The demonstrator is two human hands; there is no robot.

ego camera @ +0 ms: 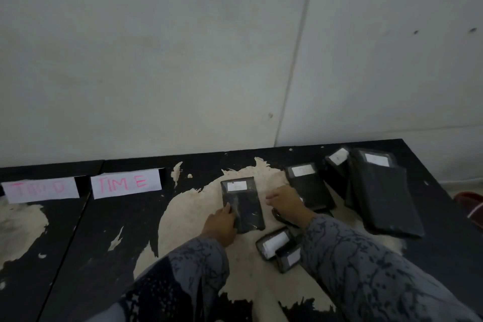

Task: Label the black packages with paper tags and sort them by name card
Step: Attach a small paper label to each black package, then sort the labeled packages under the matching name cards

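Note:
A black package (244, 206) with a white paper tag (237, 186) at its far end lies on the worn black table (117, 219). My left hand (222, 221) grips its left edge, thumb on top. My right hand (286, 204) hovers just right of it, fingers bent down over a dark item (279, 217) that I cannot make out. Two white name cards stand at the back left: one reads "TIME" (126, 183), and the writing on the other card (41, 189) is blurred.
More tagged black packages lie to the right: a medium one (311, 189), a large one (385, 198) leaning over another (337, 161), and two small ones (274, 243) (288, 259) near my right sleeve. A red object (470, 204) sits past the table's right edge. A wall stands behind.

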